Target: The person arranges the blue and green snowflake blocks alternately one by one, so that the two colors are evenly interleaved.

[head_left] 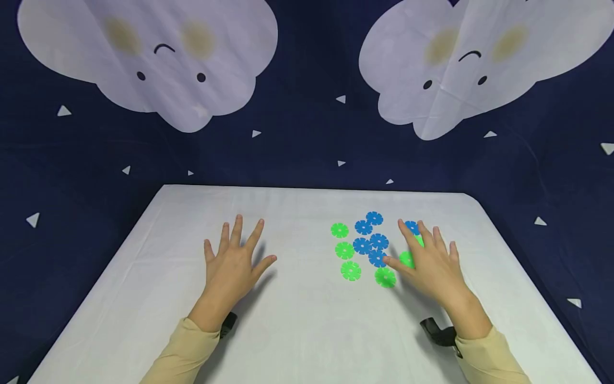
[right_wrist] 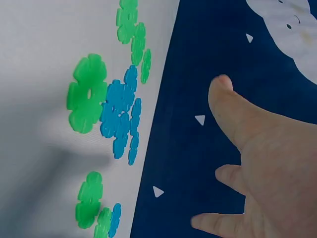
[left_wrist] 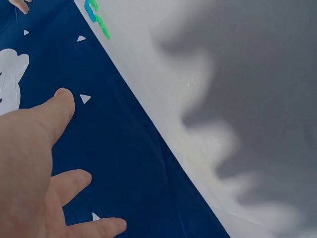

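Note:
Several green notched plastic discs point(head_left: 350, 271) and blue notched plastic discs point(head_left: 363, 227) lie flat on the white table, right of its middle. My right hand point(head_left: 434, 266) hovers over the right part of this group, fingers spread, holding nothing. It partly covers a blue disc and two green ones in the head view. In the right wrist view a green disc point(right_wrist: 88, 94) lies beside the clustered blue discs point(right_wrist: 118, 109), apart from the hand. My left hand point(head_left: 230, 269), fingers spread too, hovers over the table's left side with nothing in it.
The white tabletop point(head_left: 307, 330) ends at a far edge against a dark blue cloth point(head_left: 307, 149) printed with clouds and small triangles. Black straps with camera mounts point(head_left: 438, 333) sit at both wrists. Both hands cast shadows on the table.

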{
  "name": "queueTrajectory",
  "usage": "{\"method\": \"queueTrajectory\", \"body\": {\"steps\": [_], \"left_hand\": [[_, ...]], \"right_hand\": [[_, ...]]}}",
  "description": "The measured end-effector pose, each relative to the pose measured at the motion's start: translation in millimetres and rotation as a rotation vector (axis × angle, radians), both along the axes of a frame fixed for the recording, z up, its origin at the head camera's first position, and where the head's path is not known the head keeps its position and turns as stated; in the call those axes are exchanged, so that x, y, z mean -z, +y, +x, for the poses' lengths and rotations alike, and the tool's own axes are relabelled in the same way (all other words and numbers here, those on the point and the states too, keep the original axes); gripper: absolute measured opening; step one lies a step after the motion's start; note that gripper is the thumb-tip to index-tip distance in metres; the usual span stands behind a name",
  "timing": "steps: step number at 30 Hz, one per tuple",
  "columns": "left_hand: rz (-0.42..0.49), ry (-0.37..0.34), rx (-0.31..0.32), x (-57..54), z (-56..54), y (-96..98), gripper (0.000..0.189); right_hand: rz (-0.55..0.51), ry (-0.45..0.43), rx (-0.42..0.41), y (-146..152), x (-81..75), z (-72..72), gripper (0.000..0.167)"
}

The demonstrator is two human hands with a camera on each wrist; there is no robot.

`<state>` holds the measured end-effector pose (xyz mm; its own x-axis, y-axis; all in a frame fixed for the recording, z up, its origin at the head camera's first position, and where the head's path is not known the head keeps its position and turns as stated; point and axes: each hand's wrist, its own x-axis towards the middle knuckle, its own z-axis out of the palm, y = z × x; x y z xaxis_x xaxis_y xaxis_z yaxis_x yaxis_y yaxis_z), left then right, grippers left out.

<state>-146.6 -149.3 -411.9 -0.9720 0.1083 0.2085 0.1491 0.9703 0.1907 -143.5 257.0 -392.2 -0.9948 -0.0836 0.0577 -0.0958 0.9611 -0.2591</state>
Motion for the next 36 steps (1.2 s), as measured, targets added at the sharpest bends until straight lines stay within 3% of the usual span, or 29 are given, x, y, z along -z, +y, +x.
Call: {"method": "queueTrajectory", "body": {"steps": [9, 15, 22, 28, 36], "left_hand": [[-0.004, 0.055, 0.051, -0.7, -5.9, 8.7, 0.073], [0.028, 0.099, 0.144, -3.1, -16.7, 18.1, 0.063], [0.055, 0.102, 0.259, -7.6, -34.0, 35.3, 0.051], [0.105, 0.072, 0.361, -14.0, -51.8, 65.0, 0.043], [0.24, -0.106, 0.437, -9.6, -84.7, 102.1, 0.038]], "right_hand": [[0.014, 0.031, -0.049, 8.9, -5.9, -18.6, 0.074], [-0.075, -0.056, -0.057, 13.3, -3.7, -28.3, 0.059], [-0.145, -0.15, -0.067, 10.8, 1.3, -30.0, 0.051], [-0.153, -0.187, -0.078, 9.1, 5.1, -24.2, 0.047], [-0.222, -0.195, -0.131, 8.4, 17.0, -16.1, 0.043]]}}
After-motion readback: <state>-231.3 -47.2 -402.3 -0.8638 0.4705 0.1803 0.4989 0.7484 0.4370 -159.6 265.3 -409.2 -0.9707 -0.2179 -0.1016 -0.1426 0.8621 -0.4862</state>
